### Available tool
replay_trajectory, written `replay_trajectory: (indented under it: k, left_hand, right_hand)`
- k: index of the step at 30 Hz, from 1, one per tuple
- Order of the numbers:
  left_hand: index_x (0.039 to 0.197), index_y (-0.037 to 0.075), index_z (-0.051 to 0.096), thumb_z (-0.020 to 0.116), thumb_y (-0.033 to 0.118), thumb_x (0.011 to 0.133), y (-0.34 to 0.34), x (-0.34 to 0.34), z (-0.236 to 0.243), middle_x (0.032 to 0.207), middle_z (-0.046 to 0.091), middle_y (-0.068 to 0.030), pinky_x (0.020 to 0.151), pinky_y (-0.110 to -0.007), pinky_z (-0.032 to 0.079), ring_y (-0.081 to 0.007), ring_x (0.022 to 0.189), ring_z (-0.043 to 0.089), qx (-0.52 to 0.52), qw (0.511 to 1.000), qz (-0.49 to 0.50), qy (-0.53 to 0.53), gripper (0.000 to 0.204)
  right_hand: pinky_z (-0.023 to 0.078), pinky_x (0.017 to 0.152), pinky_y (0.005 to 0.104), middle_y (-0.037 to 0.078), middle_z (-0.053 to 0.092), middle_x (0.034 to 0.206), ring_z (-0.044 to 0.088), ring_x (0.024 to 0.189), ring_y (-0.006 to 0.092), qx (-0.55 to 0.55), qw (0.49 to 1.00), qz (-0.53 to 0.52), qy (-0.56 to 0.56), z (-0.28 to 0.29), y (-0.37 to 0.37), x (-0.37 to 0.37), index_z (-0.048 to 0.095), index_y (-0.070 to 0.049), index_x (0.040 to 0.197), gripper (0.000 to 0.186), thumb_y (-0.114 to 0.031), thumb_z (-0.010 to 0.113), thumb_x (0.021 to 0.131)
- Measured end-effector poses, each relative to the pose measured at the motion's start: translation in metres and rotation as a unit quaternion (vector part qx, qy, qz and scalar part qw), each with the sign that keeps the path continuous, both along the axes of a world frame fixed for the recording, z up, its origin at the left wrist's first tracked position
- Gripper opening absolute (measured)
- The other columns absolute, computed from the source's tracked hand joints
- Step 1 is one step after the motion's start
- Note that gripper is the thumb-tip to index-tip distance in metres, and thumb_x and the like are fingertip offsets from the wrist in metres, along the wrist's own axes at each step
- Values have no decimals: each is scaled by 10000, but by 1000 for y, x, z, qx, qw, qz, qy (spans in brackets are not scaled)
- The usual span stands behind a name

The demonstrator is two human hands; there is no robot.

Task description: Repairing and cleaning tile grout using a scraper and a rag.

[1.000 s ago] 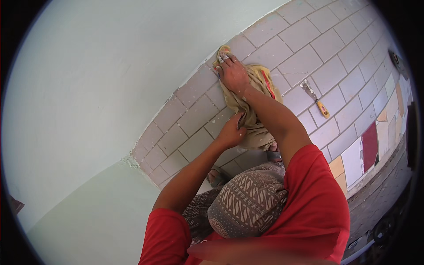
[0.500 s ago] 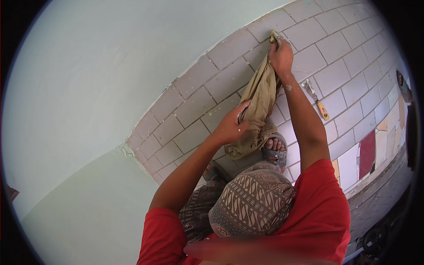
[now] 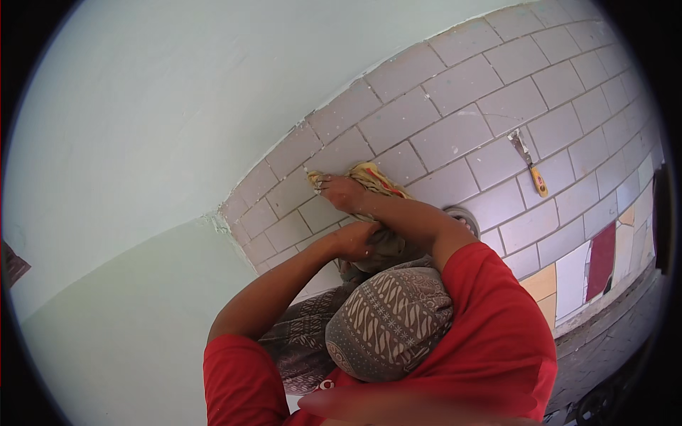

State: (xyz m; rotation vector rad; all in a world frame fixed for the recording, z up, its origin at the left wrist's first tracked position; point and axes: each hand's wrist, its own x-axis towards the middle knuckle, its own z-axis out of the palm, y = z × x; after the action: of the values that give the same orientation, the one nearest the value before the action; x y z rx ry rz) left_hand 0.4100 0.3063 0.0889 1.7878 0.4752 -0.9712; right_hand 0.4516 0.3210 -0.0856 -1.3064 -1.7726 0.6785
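A tan rag (image 3: 374,179) with a reddish stripe lies bunched over the tiled floor in front of my knees. My right hand (image 3: 341,193) is closed on it and presses it down on the tiles, and a yellowish corner pokes out past the fingers. Just behind, under my right forearm, my left hand (image 3: 357,240) is closed round the darker hanging part of the rag; its fingertips are partly hidden. Off to the right lies a putty knife (image 3: 538,177) with a yellow handle and a smeared blade, touched by neither hand.
Pale green walls (image 3: 177,135) meet in a corner at the left and border the tiled floor (image 3: 455,135), which is spotted with white specks. My sandalled foot (image 3: 463,220) is beside my right arm. Multicoloured tile pieces (image 3: 600,263) edge the floor at the right.
My right hand has swung the rag from far up the floor toward me and to the left. My left hand has drawn in nearer my knees. The view has shifted slightly.
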Motion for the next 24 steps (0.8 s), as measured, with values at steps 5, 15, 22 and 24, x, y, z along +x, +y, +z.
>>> replay_trajectory:
  k: [5,15,22,24]
  left_hand:
    - [1476,-6,442,605,85,787,13,1,21,1371,575,-293,1113,-434,422,-414,1285,558,23,998,29,-56,714]
    - [1492,-64,387,594,78,823,37,22,10,1445,528,-274,1147,-387,380,-324,1385,494,96,956,255,-106,714]
    - [1514,-43,369,610,73,834,36,-86,13,1456,512,-275,1153,-383,377,-335,1369,506,3,973,226,-50,731]
    - [1516,-36,374,620,65,842,33,-96,24,1470,516,-247,1153,-380,379,-312,1370,509,14,985,164,-56,725]
  right_hand:
    - [501,1004,466,208,674,1214,611,1137,398,14,942,-314,119,39,4,84,716,19,1074,275,-58,680,812]
    - [476,973,463,218,648,1142,551,1105,389,-26,883,-452,-120,7,111,122,710,45,947,199,-61,588,832]
    - [481,992,471,215,674,1113,592,1101,397,1,983,-181,-43,31,93,-5,705,32,951,178,-51,598,835]
    - [478,996,476,228,676,1107,595,1102,405,12,964,-265,20,33,87,1,700,40,958,172,-43,604,841]
